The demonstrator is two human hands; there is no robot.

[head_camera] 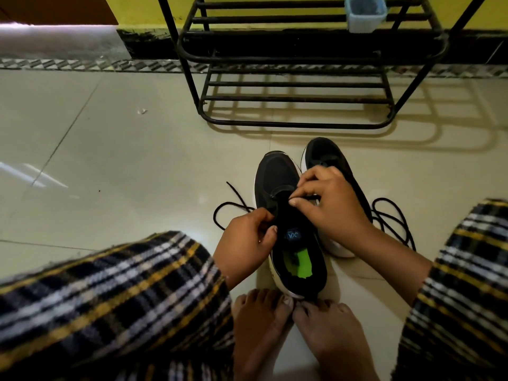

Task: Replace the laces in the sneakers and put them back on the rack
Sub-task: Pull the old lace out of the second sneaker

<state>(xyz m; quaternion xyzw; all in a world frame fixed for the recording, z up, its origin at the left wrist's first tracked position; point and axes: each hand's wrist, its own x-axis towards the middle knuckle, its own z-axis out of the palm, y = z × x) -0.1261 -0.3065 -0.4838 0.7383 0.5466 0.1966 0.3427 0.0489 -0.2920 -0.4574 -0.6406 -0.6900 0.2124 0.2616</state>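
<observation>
Two black sneakers with white soles stand on the floor before my bare feet. The near sneaker (277,174) shows a green insole and a blue tongue label. My left hand (247,243) pinches a black lace (233,204) at this shoe's left eyelets; the lace loops out to the left on the tiles. My right hand (327,199) pinches the lace at the right eyelets, above the tongue. The second sneaker (324,152) lies behind my right hand, partly hidden. Another black lace (393,215) lies coiled on the floor to the right.
A black metal shoe rack (297,86) stands against the yellow wall just beyond the sneakers, its lower shelves bare. A pale blue plastic container (364,12) sits on an upper shelf. My plaid-sleeved knees flank the view. Glossy tiled floor (123,160) spreads to the left.
</observation>
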